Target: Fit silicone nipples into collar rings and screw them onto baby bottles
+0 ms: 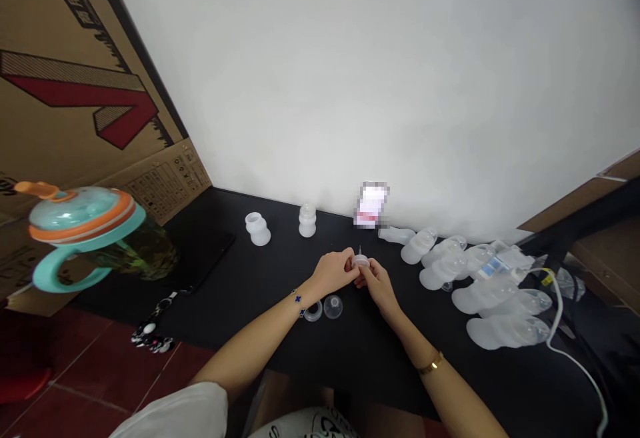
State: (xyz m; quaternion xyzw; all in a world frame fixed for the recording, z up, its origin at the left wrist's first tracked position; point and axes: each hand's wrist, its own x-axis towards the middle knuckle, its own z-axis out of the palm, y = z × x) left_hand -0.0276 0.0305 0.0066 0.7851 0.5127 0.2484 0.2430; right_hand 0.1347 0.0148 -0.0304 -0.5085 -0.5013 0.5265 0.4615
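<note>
on my feed, the left hand [333, 273] and right hand [379, 285] meet above the middle of the black counter [280, 258]. both are closed in a fingertip pinch on a small translucent cap [360, 262], which sits between them just above the counter, with a thin spike standing from its top. the fingers hide part of it, so i cannot make out its full shape. with a piece this small, i'd keep the pressure in the fingertips and hold it low over the counter, so that a slip would not send it far.

my count: one cap in the hands; one clear ring [313, 311] and one clear dome [333, 307] side by side near the left wrist; two white bottle-shaped pieces [307, 220] at the far edge; and about eight frosted funnel-shaped pieces [484, 295] bunched to the right, their overlap making that number uncertain. one white cable [560, 318] runs beside them, and one lidded cup [83, 221] stands off to the left.
</note>
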